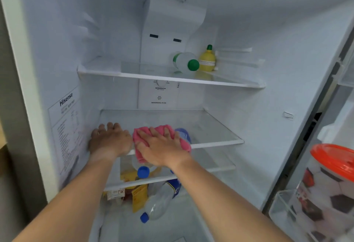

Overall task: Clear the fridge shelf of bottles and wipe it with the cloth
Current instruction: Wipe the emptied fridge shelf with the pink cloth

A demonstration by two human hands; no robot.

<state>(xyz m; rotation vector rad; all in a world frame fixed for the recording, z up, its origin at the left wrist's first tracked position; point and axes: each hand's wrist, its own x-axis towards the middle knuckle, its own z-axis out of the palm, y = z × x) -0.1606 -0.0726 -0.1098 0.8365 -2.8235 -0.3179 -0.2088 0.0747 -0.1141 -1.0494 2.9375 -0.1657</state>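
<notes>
A pink cloth (139, 155) lies on the front left of the middle glass shelf (216, 138). My right hand (162, 148) presses flat on the cloth, fingers spread. My left hand (110, 139) rests palm down on the shelf's left front corner, beside the cloth, holding nothing. No bottle stands on this shelf. A blue-capped bottle (184, 135) shows through the glass just right of the cloth, on the level below.
On the top shelf (134, 75) lie a green-capped clear bottle (186, 62) and a yellow lemon-shaped bottle (207, 60). Below are blue-capped bottles (159, 205) and yellow packets (138, 197). The door bin at right holds an orange-lidded football-print tub (329, 180).
</notes>
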